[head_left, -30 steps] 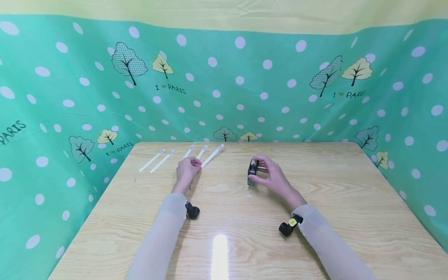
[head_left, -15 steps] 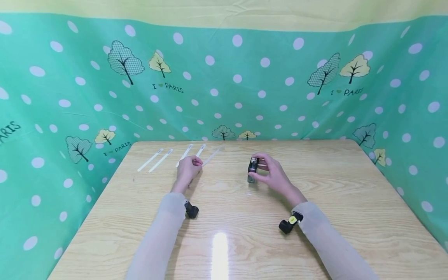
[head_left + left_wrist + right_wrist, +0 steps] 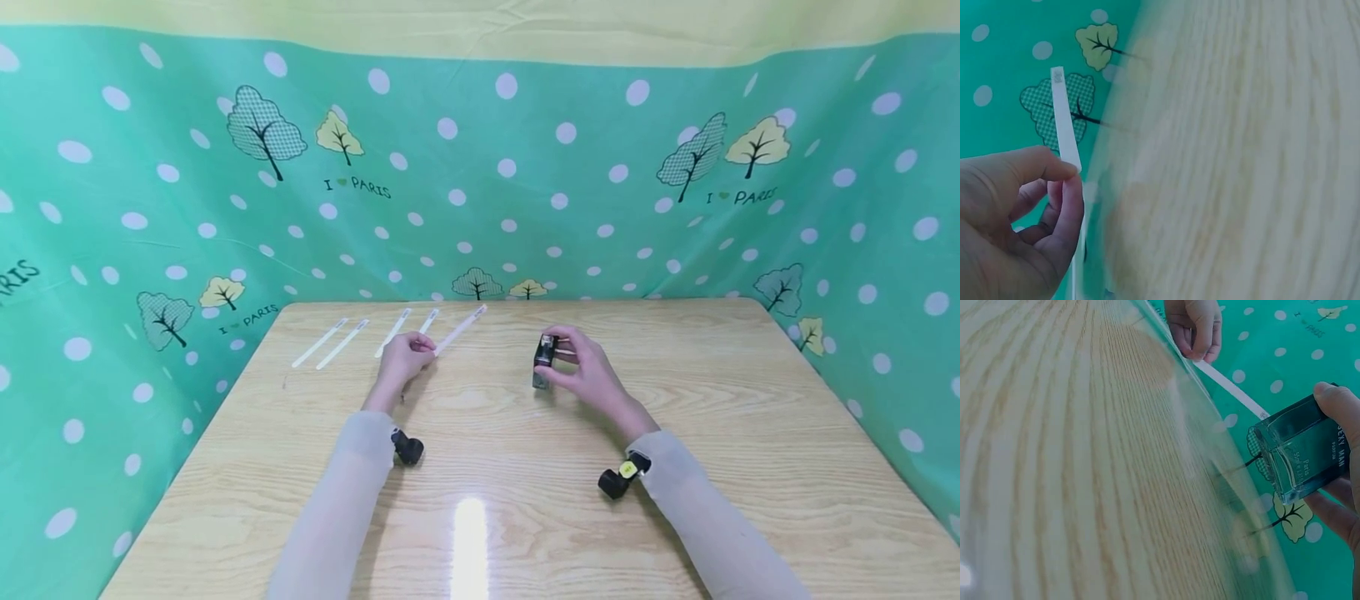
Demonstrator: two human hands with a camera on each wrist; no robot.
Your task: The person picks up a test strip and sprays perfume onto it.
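Observation:
My left hand (image 3: 405, 357) pinches the near end of a white perfume test strip (image 3: 1064, 119) between thumb and forefinger. The strip points away and to the right, with a small printed mark at its far end. My right hand (image 3: 592, 375) holds a dark, clear-glass perfume bottle (image 3: 1304, 449) above the table, thumb on one side and fingers on the other. Lettering reading "SEXY MAN" shows on its side in the right wrist view. A gap separates the bottle from the strip. Part of the bottle is hidden by my fingers.
Two white strips (image 3: 342, 343) lie side by side on the wooden table (image 3: 495, 433) at the far left. Two more strips (image 3: 393, 332) lie beyond my left hand, partly covered by it. A green dotted cloth (image 3: 510, 200) hangs behind the table and along both sides.
The pinched strip looked faint and blurred half a second ago and is sharper now, its far tip slightly farther right. Both hands stay in nearly the same places, the bottle still gripped.

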